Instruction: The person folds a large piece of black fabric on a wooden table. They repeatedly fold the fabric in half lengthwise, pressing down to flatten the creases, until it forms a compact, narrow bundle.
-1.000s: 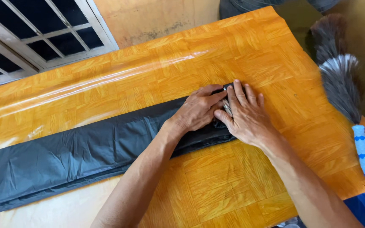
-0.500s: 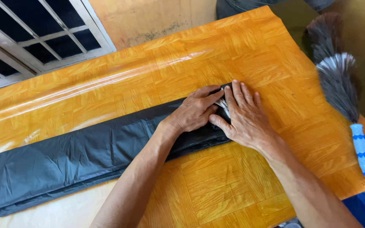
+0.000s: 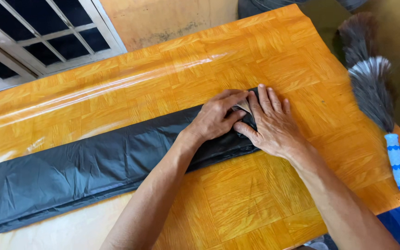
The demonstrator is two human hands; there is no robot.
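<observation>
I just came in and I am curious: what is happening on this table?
A person presses both hands, the left hand and the right hand, on the right end of a long folded dark grey plastic sheet. It lies across an orange wood-pattern table. A feather duster rests at the right edge.

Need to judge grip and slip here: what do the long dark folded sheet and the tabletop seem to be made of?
The dark folded sheet looks like thin grey-black plastic film: soft sheen, fine crinkles, flat layered edges; a coated fabric is possible. The tabletop looks like a glossy orange wood-pattern vinyl or laminate covering, going by the parquet print and streaky glare.
</observation>
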